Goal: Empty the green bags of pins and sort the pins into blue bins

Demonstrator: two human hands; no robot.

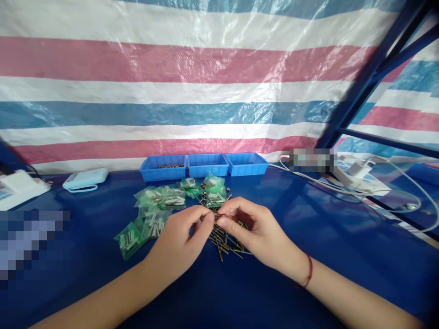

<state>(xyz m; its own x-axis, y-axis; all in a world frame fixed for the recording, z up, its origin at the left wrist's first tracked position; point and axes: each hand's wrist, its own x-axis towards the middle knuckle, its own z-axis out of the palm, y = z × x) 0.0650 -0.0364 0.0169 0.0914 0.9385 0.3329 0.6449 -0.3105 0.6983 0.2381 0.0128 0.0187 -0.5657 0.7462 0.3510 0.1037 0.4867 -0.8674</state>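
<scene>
grip on either side is a thumb-and-finger pinch, closed on one thin metal part point(216, 214), which sits between the fingertips over the blue worktop point(212, 297). taken from that part, left to right: green packets point(174, 198) with silvery pieces inside lie between eight and twelve o'clock; the left hand point(183, 233) is at eight o'clock, pinching the part's left side. the part itself is mostly hidden; it looks light and stiff, like the loose brass-toned pins point(224, 249) heaped at six o'clock. such metal is probably slick and apt to roll, though hardly fragile; the pale, thin shanks may bend if forced. the thicker brass-toned section seems the surest hold, with a light pinch. the right hand point(262, 228) is near four o'clock, pinching the part's right side.
</scene>
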